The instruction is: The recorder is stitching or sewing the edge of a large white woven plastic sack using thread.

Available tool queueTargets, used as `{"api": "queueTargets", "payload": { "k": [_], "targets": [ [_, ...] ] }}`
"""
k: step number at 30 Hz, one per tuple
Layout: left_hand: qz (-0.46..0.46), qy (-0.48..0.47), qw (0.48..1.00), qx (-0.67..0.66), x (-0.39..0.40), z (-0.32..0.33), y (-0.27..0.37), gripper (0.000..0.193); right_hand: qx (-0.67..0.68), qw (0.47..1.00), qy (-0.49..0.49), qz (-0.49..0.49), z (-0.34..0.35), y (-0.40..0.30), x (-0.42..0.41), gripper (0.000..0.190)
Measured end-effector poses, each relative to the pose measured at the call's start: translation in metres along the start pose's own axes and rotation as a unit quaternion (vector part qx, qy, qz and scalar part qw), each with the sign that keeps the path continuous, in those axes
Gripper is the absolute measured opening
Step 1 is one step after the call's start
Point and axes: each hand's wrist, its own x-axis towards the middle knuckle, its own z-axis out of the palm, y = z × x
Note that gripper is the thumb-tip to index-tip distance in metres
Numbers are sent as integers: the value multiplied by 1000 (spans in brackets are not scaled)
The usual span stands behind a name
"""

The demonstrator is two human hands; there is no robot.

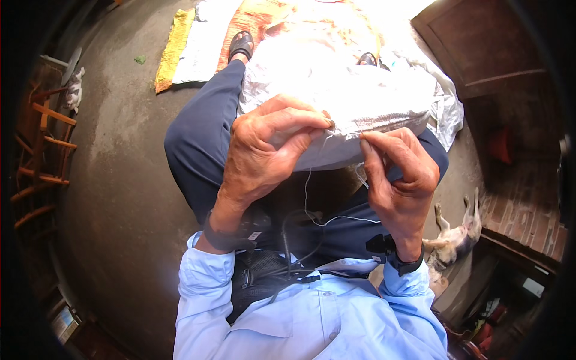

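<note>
A white woven plastic sack (pixel 360 96) lies over my knees, its near edge raised between my hands. My left hand (pixel 274 144) pinches that edge between thumb and fingers. Close by on the right, my right hand (pixel 400 171) has thumb and forefinger closed on a thin item at the sack's edge, perhaps a needle; it is too small to tell. White thread (pixel 307 193) hangs from the edge near my left fingers and loops across my lap towards my right wrist. Bright glare washes out much of the sack.
A dog (pixel 454 243) lies on the floor at my right. Another small animal (pixel 74 90) lies by wooden chairs (pixel 54 141) at the far left. Yellow, white and orange sacking (pixel 175 49) is spread ahead under my feet. A wooden panel (pixel 486 45) stands at the upper right.
</note>
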Motion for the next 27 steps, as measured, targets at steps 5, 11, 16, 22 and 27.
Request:
{"api": "queueTargets", "payload": {
  "k": [5,11,16,22,27],
  "targets": [
    [4,2,1000,0,-1,0,-3,22,5,999,-34,22,-7,0,-11,17],
    [24,5,1000,14,0,0,-2,23,43,998,-51,9,-4,-3,-14,18],
    [55,15,997,54,-1,-1,-2,24,67,994,-91,-9,-3,-7,-15,20],
    [110,14,984,137,5,-7,11,26,76,994,-74,-1,-10,0,-14,22],
    [131,18,974,185,7,-4,24,29,70,996,-51,2,-2,4,-12,18]
  ]
}}
